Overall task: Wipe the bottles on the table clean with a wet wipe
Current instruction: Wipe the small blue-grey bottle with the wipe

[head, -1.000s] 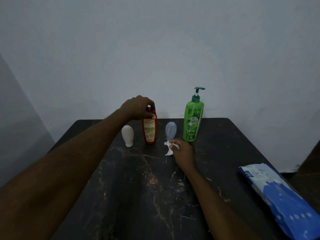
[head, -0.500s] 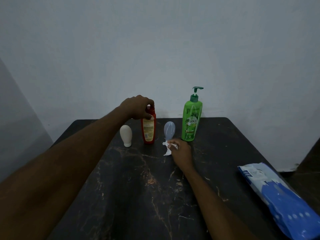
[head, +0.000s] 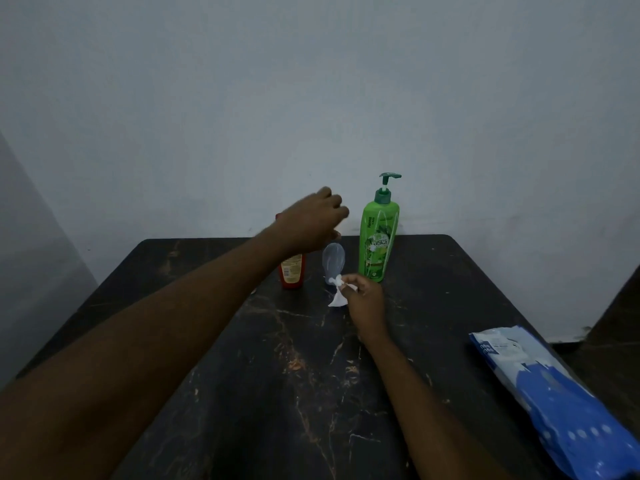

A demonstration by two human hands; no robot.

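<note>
At the table's [head: 450, 289] far side, left hand [head: 311, 220] is off the red bottle [head: 292, 271] cap it gripped 0.5 s ago; it now sits above the translucent bottle [head: 333, 259], short of the green pump bottle [head: 378, 237]. Dark marbled top, plain grey wall [head: 311, 98], blue wipes pack [head: 554, 403] at right edge. Left fingers loose, holding nothing. Right hand [head: 367, 301] pinches the wet wipe [head: 337, 299] at the translucent bottle's base, same as before.

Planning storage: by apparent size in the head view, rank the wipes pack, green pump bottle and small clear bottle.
1. wipes pack, though it lies nearest the camera, so its true rank is unsure.
2. green pump bottle.
3. small clear bottle.
</note>
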